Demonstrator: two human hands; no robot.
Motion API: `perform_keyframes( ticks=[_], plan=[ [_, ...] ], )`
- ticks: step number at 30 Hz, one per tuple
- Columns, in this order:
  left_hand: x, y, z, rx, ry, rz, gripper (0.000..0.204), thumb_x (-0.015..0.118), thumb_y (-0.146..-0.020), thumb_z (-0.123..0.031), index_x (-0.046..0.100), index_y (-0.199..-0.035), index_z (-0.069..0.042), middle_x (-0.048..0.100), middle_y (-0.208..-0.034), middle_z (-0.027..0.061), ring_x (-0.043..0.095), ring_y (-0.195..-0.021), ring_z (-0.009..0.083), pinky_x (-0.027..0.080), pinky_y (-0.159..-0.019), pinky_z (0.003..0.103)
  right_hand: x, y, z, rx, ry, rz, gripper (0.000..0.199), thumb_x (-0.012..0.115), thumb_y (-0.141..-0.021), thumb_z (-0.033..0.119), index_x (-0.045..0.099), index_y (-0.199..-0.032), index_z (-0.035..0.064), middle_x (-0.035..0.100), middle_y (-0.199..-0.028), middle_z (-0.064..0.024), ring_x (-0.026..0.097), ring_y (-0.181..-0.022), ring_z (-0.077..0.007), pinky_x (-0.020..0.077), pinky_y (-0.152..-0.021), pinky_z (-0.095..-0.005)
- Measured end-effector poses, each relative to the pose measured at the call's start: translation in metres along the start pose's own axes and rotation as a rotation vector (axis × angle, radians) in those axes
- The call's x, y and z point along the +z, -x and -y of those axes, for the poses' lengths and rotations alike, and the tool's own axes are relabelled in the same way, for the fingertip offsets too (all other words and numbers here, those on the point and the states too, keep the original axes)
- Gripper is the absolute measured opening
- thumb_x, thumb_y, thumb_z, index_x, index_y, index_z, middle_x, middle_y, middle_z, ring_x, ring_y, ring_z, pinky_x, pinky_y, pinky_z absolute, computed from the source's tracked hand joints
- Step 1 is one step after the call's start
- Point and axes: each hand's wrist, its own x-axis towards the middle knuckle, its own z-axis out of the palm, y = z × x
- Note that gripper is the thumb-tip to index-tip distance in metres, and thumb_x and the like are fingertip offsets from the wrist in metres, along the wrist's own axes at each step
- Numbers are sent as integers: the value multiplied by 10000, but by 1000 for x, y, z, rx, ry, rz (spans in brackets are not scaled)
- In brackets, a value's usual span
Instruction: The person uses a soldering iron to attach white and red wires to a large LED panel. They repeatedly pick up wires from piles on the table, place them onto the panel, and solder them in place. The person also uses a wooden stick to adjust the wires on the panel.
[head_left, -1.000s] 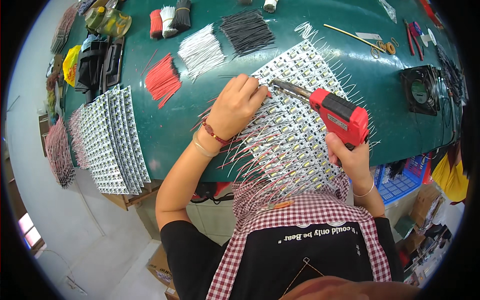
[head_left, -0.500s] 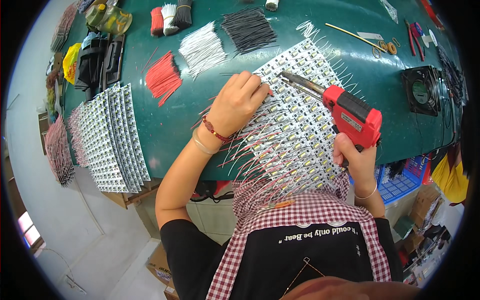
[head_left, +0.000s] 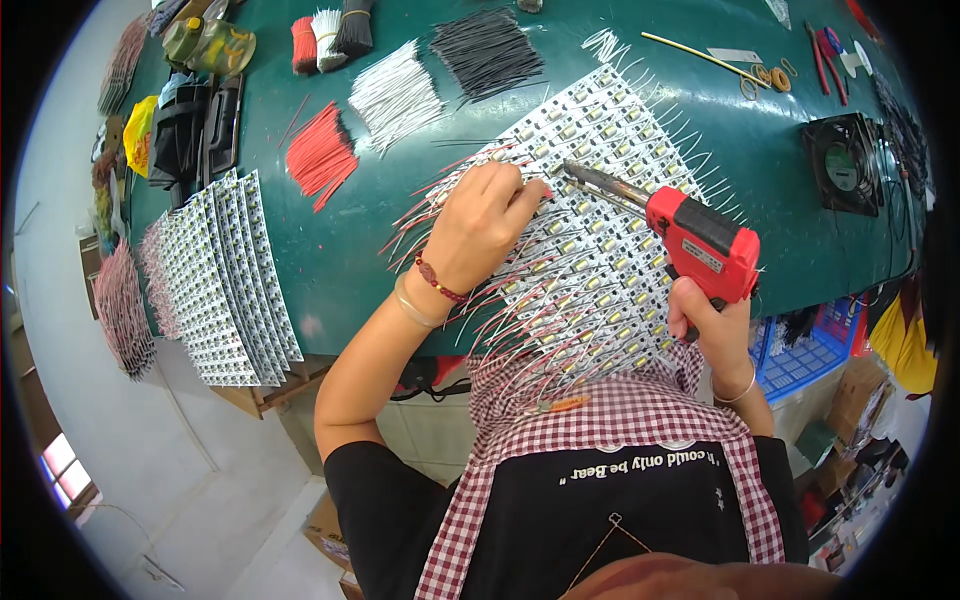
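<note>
A big white panel of LED strips with red and white wire ends sticking out lies across the green table, reaching down to my checked apron. My left hand rests on the panel's left part, fingers pinched on a wire at a strip. My right hand grips the handle of a red soldering gun. Its metal tip points left and sits right by my left fingertips.
Bundles of red wires, white wires and black wires lie at the back. A fanned stack of wired LED strips sits at left. A small black fan stands at right, with a blue crate below the table edge.
The soldering gun has moved left and down along the panel, its tip now close to my left fingers. My left hand stays on the panel.
</note>
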Motion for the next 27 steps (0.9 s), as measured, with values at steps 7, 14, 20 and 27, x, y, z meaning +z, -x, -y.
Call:
perform_keyframes(
  ticks=[7, 14, 20, 27],
  plan=[
    [-2, 0, 2, -43, 10, 65, 157, 621, -775, -49, 618, -924, 3, 477, -814, 100, 539, -776, 259, 461, -710, 361, 3, 1, 1, 13, 42, 8, 238, 596, -913, 94, 563, -1089, -62, 561, -619, -32, 514, -486, -86, 408, -457, -226],
    [1, 0, 4, -37, 6, 59, 169, 628, -750, -24, 626, -917, 4, 474, -798, 91, 530, -756, 250, 453, -698, 350, 7, 0, 4, -21, 8, -9, 141, 602, -911, 98, 594, -973, -29, 565, -615, -23, 518, -487, -81, 408, -456, -224],
    [1, -3, 5, -3, 33, 22, 223, 630, -722, 31, 655, -941, 1, 472, -772, 76, 510, -712, 230, 439, -665, 335, 4, -1, -3, 50, 11, 1, 292, 706, -846, 68, 576, -1097, -4, 586, -713, 0, 520, -522, -51, 428, -461, -214],
    [2, -3, 8, 28, 17, 32, 215, 627, -729, 29, 656, -940, -2, 494, -791, 81, 519, -721, 240, 450, -688, 346, 8, 3, 0, -34, 13, -75, 131, 589, -912, 95, 598, -852, -21, 568, -605, -39, 526, -490, -97, 418, -462, -233]
  ],
)
